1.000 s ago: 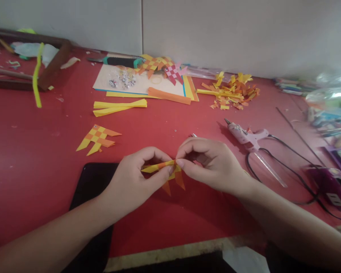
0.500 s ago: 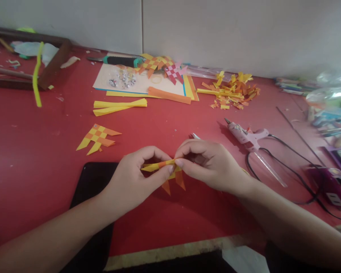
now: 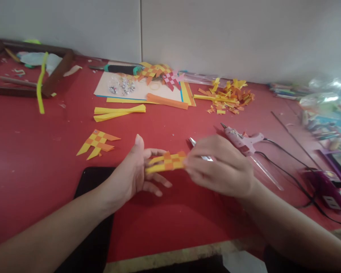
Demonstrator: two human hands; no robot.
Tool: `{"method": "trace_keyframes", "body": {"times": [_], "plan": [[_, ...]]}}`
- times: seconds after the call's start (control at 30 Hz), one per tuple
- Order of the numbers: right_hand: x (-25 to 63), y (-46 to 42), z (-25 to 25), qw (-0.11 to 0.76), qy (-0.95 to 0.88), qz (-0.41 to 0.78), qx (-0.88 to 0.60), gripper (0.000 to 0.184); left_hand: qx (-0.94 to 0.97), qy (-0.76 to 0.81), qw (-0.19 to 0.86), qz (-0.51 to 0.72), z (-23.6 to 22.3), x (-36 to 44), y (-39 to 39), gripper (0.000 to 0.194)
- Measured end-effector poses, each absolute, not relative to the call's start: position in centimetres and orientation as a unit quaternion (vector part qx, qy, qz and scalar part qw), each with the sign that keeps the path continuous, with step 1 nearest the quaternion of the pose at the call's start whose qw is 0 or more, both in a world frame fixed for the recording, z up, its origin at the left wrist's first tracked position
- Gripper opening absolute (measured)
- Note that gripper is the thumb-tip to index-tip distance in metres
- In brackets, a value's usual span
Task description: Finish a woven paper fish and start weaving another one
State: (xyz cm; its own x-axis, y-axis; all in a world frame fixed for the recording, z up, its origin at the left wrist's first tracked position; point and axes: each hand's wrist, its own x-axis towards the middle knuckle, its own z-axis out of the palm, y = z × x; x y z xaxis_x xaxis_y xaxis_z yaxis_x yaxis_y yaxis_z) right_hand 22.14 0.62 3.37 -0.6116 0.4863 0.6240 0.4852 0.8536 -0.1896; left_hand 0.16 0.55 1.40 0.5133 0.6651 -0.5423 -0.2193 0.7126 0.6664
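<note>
A woven paper fish (image 3: 173, 162) in yellow and orange checks is pinched at its right end by my right hand (image 3: 220, 167), which is blurred a little by motion. My left hand (image 3: 138, 170) is open, thumb raised and fingers spread behind and below the fish's strip ends. Whether those fingers touch the strips I cannot tell. Partly under my right hand lies a silver metal tool (image 3: 192, 141), perhaps scissors or tweezers. On the red table to the left rests a second woven paper fish (image 3: 96, 143) with a small eye on it.
A dark flat device (image 3: 95, 178) lies under my left forearm. Yellow strips (image 3: 119, 111), an orange strip (image 3: 167, 101) and paper scraps (image 3: 230, 96) lie farther back. At right are a pink glue gun (image 3: 243, 140) with its cord and a purple box (image 3: 328, 189). A wooden frame (image 3: 57, 72) stands back left.
My left hand has let go its pinch and spread its fingers. The fish has turned so its checked face shows, held by my right hand. The view has shifted slightly.
</note>
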Motion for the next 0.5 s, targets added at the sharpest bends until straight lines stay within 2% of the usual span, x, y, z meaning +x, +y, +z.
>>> {"method": "trace_keyframes", "body": {"times": [0.1,0.17,0.23,0.3,0.4,0.47,0.5], "plan": [[22.4,0.5,3.5,0.317,-0.929,-0.070,-0.176,0.010,0.268,0.396,0.849,0.225,1.6,-0.1,0.4,0.076],[22.3,0.5,3.6,0.302,-0.934,-0.075,-0.177,0.012,0.283,0.392,0.849,0.215,1.5,-0.3,0.2,0.069],[22.5,0.7,4.0,0.283,-0.938,-0.074,-0.185,0.015,0.294,0.397,0.837,0.234,1.4,-0.4,0.1,0.071],[23.8,1.2,4.8,0.268,-0.934,-0.094,-0.218,0.026,0.295,0.400,0.824,0.270,1.2,-0.4,0.1,0.070],[28.0,2.4,5.9,0.234,-0.857,-0.193,-0.415,0.031,0.290,0.392,0.815,0.313,0.9,-0.3,0.1,0.061],[32.1,3.0,5.8,0.135,-0.790,-0.172,-0.572,0.035,0.290,0.393,0.803,0.341,0.6,-0.3,0.1,0.050],[34.2,3.1,5.3,0.085,-0.779,-0.141,-0.605,0.038,0.294,0.397,0.794,0.355,0.5,-0.3,0.1,0.043]]}}
